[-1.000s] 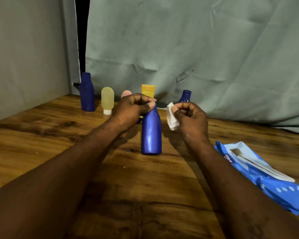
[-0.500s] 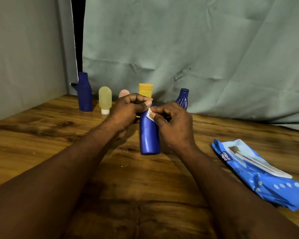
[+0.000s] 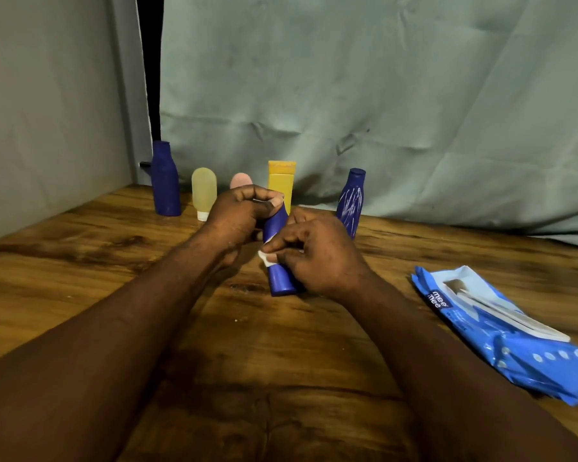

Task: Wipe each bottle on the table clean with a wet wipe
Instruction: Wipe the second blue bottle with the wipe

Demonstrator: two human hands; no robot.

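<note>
Dead centre, left hand (image 3: 237, 216) grips the blue bottle (image 3: 281, 281) by its top; right hand (image 3: 321, 261), at 3 o'clock, pinches a wet wipe (image 3: 266, 258) against it. Likely light, slick: hold the neck.

A dark-grained wooden desk (image 3: 80, 278) ran back to a creased grey-green cloth (image 3: 381, 95) hung behind it, a plain grey wall (image 3: 47, 111) closed the left side, and a narrow dark gap (image 3: 151, 61) showed between wall and cloth.

glossy plastic bottle (image 3: 278, 278), grained wood table (image 3: 80, 268)
</note>
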